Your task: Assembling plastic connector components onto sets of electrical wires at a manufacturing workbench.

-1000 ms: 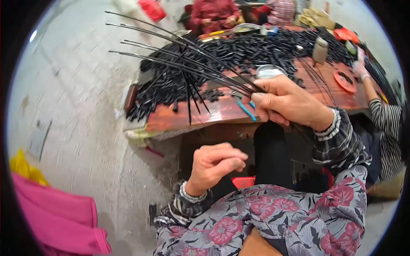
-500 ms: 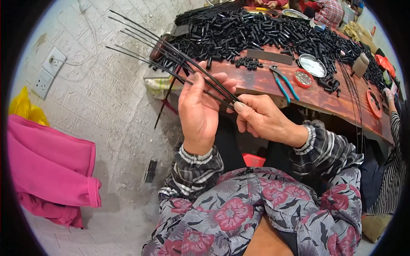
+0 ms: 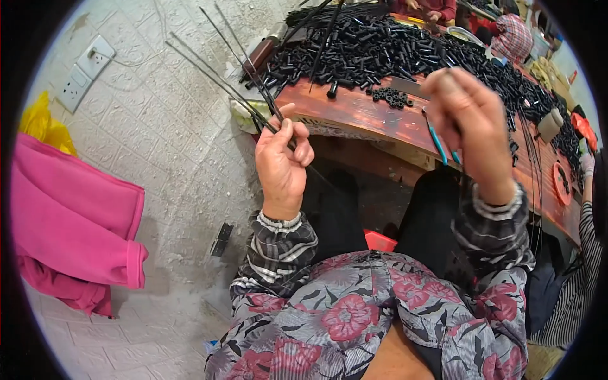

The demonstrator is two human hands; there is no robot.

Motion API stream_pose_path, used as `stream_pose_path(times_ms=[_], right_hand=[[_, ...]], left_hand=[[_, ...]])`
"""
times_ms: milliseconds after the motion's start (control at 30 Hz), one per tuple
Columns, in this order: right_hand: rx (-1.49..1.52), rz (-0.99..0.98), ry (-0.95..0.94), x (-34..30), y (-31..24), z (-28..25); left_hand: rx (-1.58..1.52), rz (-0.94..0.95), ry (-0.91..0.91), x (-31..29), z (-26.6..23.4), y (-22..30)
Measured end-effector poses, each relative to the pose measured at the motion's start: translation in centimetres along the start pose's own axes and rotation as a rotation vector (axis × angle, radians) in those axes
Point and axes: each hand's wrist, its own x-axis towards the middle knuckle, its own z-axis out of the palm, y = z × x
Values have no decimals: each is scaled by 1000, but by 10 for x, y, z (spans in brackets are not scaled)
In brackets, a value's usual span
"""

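My left hand [image 3: 282, 164] is closed round several thin black cable-like rods [image 3: 253, 82]. They fan out up and to the left, past the table's left end. Over the table's front edge, my right hand [image 3: 465, 120] is raised, blurred, with its fingers curled together. Anything in its fingertips is too smeared to make out. Behind it lie pliers with teal handles [image 3: 438, 144], partly hidden by that hand.
Many short black tubes [image 3: 380, 47] are heaped along the red-brown table [image 3: 354, 104], with small black rings [image 3: 391, 97] at the front. An orange dish [image 3: 561, 183] sits at right, near a co-worker's gloved hand [image 3: 588, 164]. Pink cloth [image 3: 76, 215] hangs at left.
My right hand has left the rods in my left hand and moved up and right. Fewer rods show in my left hand. The view has shifted slightly.
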Motion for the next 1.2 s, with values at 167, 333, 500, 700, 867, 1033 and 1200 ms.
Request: stream_pose_path(times_ms=[167, 333, 500, 700, 867, 1033, 1200], right_hand=[[177, 41, -43, 2, -17, -8], [83, 171, -250, -1, -9, 11], [64, 261, -351, 2, 9, 34], [-6, 136, -350, 0, 35, 51], [47, 135, -356, -3, 44, 63], [-13, 216, -393, -10, 49, 60], [-155, 18, -345, -20, 63, 59]], left_hand=[[-21, 71, -72, -6, -9, 4], [-76, 102, -15, -10, -6, 17], [-59, 254, 110, -20, -13, 30], [-58, 226, 38, -21, -7, 26], [48, 216, 88, -14, 0, 10], [135, 123, 70, -3, 21, -3], [89, 78, 81, 5, 24, -7]])
